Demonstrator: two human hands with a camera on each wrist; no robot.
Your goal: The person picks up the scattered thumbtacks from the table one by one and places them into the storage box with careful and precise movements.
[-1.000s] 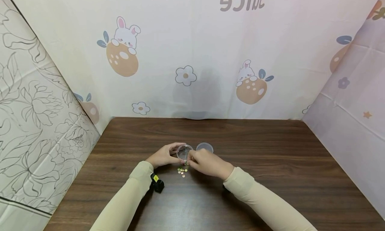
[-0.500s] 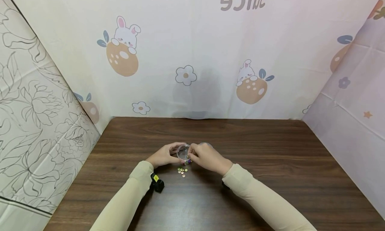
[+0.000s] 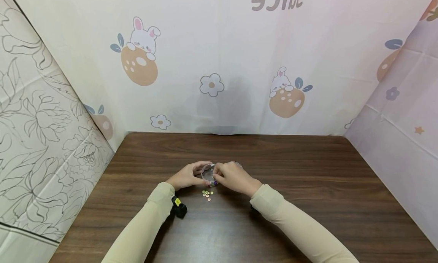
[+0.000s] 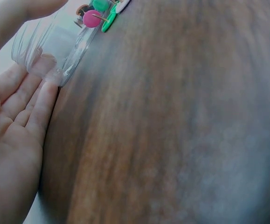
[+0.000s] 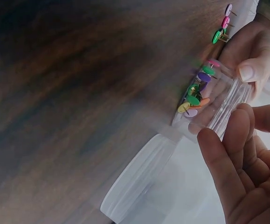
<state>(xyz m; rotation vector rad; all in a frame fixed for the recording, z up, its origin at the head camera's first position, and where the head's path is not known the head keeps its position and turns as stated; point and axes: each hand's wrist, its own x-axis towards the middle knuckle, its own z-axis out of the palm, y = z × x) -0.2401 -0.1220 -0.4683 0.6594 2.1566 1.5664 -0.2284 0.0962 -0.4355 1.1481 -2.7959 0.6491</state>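
Observation:
A clear round plastic jar (image 3: 207, 173) stands on the table, with my left hand (image 3: 187, 177) gripping it between thumb and fingers. Coloured thumbtacks (image 5: 194, 99) in green, purple, orange, yellow and pink lie at its bottom in the right wrist view. My right hand (image 3: 235, 177) is at the jar's right side, its fingertips bunched right at the rim. I cannot tell whether they pinch a thumbtack. Several loose thumbtacks (image 3: 207, 195) lie on the table in front of the jar, their brass-coloured undersides showing from above.
Close to the jar's right lies a shallow round clear lid (image 5: 139, 179), mostly hidden behind my right hand in the head view. The brown wooden table (image 3: 308, 171) ends at a printed cloth backdrop (image 3: 178, 65).
My right hand has shifted slightly up and left, from the jar's front edge to over its rim, covering most of the lid in the head view. My left hand keeps its grip.

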